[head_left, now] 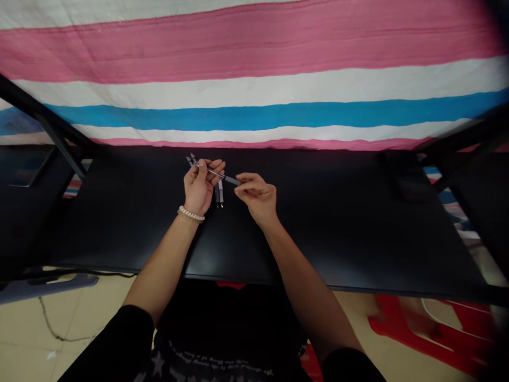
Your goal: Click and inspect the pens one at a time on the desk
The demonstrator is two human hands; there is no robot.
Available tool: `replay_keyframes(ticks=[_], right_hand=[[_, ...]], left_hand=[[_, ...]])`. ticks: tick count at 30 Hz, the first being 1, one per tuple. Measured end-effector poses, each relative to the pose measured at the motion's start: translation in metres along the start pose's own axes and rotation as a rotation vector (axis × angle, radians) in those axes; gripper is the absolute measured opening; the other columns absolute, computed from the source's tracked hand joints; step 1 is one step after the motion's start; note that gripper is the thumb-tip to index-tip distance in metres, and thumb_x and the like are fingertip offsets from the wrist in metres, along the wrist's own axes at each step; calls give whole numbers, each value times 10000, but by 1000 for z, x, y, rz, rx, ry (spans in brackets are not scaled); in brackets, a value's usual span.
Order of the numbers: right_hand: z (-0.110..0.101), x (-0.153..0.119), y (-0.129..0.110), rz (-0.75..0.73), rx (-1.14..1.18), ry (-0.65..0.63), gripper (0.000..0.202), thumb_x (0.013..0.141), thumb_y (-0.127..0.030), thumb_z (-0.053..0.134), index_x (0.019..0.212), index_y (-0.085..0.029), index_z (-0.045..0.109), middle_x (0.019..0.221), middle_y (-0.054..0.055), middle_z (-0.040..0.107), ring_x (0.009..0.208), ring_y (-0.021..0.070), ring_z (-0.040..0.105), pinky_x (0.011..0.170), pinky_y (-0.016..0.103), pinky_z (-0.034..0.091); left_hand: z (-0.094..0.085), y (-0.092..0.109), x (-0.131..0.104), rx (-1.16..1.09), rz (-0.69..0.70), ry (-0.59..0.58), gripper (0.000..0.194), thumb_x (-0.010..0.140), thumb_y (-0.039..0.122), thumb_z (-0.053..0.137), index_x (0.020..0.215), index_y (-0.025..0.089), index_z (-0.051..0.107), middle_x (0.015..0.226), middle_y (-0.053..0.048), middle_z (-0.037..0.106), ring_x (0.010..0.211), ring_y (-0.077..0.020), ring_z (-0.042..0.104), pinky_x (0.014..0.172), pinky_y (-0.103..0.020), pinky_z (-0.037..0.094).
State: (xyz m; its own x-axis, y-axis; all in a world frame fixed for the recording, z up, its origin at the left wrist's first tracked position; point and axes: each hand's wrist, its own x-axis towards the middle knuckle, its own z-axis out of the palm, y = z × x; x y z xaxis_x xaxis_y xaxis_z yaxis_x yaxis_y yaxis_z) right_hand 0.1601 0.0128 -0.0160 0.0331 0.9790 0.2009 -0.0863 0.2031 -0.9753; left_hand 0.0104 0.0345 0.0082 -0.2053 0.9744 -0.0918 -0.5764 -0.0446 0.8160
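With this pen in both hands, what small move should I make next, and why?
Probably a gentle twist with the right hand: it grips the pen at its gray end, while the left hand holds the shaft under its thumb.

A black table [338, 228] is backed by a pink, white and blue striped sheet [254, 48] and flanked by dark frames [71, 131]. The pale floor [24, 331] is crossed by a cable [59, 338]; what seems a red stool [392, 318] is blurred.
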Motion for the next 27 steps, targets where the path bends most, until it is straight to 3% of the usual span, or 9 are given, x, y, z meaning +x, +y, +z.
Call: replay_keyframes(ticks=[2,4,7,13,20,23,25,27], right_hand=[[1,0,0,12,16,-18,327,716,-499,841,922,-257,760,1076,53,736,941,197,725,787,360,632],[2,-1,0,107,54,-51,373,775,-526,787,1014,-241,753,912,41,756,771,166,730,681,329,637],[2,-1,0,153,73,-21,326,802,-493,773,962,-209,772,732,20,736,599,144,693,590,312,626],[-1,2,-1,99,93,58,252,753,-422,834,910,-229,794,714,10,743,603,156,707,612,338,640],[7,-2,-1,119,104,73,367,676,-505,869,853,-202,761,701,8,746,622,163,729,611,307,642],[7,-4,-4,151,47,54,414,742,-593,793,836,-193,739,682,21,735,578,155,712,556,281,618],[7,-6,-6,193,15,16,475,830,-651,675,914,-188,733,655,24,717,532,146,689,496,261,582],[7,-7,-6,173,1,-7,502,828,-644,684,1080,-211,710,751,32,739,622,160,722,541,265,594]], left_hand=[[1,-1,-2,-7,-3,-9,213,932,392,681,877,193,629,959,-77,765,1051,-223,735,944,-374,566],[2,-2,-3,0,-11,-13,205,934,388,677,879,196,634,966,-79,764,1049,-221,735,939,-371,566],[1,-1,-1,19,-6,5,214,930,401,679,877,198,635,957,-82,763,1039,-219,737,927,-362,567],[-11,5,12,-26,86,121,244,914,421,698,859,195,624,974,-79,769,1063,-220,736,947,-346,553],[2,-8,-2,-3,2,24,273,886,444,722,864,190,623,906,-70,774,978,-218,758,943,-363,561],[5,-9,-5,-20,-18,4,250,901,421,711,854,189,631,906,-65,777,940,-201,762,926,-345,569],[4,-8,-4,-25,-19,-11,237,909,410,705,852,189,641,909,-66,777,933,-198,762,922,-343,571],[3,-6,-3,-28,-9,-6,234,909,411,706,857,192,642,916,-67,778,953,-204,760,933,-351,568]])
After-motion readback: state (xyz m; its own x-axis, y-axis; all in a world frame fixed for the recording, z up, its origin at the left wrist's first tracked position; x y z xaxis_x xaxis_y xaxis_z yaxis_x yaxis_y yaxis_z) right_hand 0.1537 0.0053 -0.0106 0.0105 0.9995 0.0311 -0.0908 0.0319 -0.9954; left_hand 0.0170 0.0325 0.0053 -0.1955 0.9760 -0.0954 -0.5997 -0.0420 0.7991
